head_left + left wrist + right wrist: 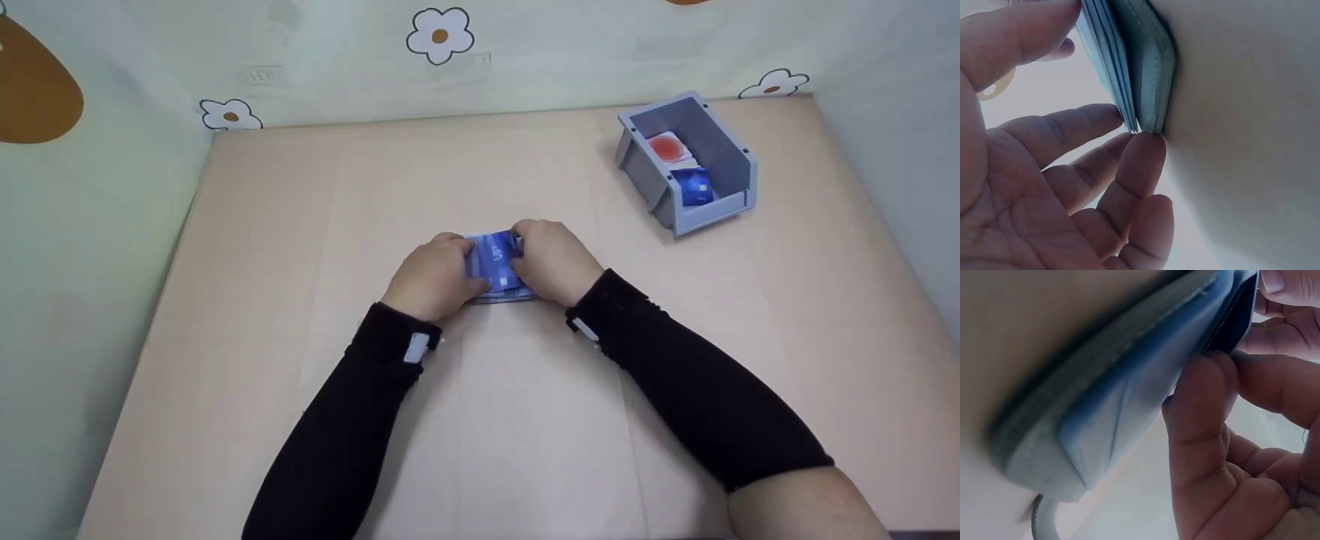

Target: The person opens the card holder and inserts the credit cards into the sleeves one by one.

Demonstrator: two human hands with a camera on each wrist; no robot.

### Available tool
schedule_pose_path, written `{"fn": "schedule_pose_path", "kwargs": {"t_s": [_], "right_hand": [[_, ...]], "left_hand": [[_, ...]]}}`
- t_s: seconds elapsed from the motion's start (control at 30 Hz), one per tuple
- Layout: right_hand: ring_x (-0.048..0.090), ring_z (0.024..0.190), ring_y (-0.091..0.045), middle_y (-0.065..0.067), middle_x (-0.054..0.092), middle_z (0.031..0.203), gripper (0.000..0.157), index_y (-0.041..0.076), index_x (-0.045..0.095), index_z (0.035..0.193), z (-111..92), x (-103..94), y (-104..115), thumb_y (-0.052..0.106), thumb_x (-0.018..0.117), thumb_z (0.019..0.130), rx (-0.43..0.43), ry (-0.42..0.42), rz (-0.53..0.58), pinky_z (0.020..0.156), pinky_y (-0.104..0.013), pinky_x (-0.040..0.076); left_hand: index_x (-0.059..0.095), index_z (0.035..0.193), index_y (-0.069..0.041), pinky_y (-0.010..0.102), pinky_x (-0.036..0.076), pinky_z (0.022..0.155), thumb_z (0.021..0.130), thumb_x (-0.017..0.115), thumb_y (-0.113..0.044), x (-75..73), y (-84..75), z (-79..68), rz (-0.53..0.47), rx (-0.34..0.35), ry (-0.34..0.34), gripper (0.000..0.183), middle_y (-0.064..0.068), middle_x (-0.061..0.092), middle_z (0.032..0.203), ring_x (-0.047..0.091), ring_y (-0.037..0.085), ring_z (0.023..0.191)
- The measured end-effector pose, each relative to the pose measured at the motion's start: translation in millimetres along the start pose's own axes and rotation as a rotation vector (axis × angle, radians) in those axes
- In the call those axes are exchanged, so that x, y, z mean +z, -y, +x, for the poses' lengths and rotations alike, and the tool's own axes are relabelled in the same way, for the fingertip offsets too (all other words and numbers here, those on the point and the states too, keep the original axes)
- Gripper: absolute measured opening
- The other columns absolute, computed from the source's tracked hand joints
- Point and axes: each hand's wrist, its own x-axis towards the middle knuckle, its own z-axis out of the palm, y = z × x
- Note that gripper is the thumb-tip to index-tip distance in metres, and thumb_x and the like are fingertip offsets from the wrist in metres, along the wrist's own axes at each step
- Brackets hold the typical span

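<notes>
Between the two hands on the table lies a card holder with a stitched grey-green cover, open to its thin sleeves. A blue printed card shows on top in the head view. My left hand grips the left side of the holder, its thumb over the sleeves and fingertips at their edge. From the right, my right hand pinches a dark blue card between thumb and finger at the sleeves. In the right wrist view, a clear sleeve rests against the cover, and a small strap sticks out.
A grey plastic bin stands at the back right of the table. Inside it are a white card with a red circle and a blue packet or card. Flower-patterned walls border the table.
</notes>
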Motion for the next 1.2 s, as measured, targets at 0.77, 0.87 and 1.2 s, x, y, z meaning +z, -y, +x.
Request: {"fn": "schedule_pose_path", "kwargs": {"t_s": [0.77,0.87,1.2], "right_hand": [[0.065,0.087,-0.021,-0.01,0.074,0.104,0.03,0.001,0.069,0.125,-8.6,6.5,6.6,0.014,0.066,0.099,-0.083,-0.006,0.009,0.077,-0.035,0.056],[0.064,0.085,-0.021,-0.009,0.073,0.102,0.024,0.002,0.069,0.121,-11.0,7.0,7.4,0.012,0.062,0.1,-0.097,0.009,0.029,0.075,-0.034,0.054],[0.065,0.089,-0.022,-0.009,0.073,0.102,0.023,0.004,0.068,0.122,-14.7,11.4,9.5,0.013,0.057,0.105,-0.184,0.008,-0.045,0.081,-0.041,0.058]], "left_hand": [[0.061,0.143,0.0,0.045,0.049,0.114,0.094,0.077,-0.033,0.0,0.7,-0.3,-0.028,-0.014,0.008,0.061,0.018,0.061,0.148,0.063,0.031,0.129],[0.061,0.143,-0.001,0.045,0.049,0.113,0.094,0.077,-0.033,0.6,0.8,-0.4,-0.03,-0.01,0.002,0.06,0.017,0.062,0.147,0.064,0.029,0.128],[0.062,0.143,-0.001,0.045,0.048,0.114,0.093,0.079,-0.033,2.0,2.4,-0.6,-0.038,0.006,-0.024,0.062,0.019,0.061,0.146,0.064,0.031,0.129]]}}
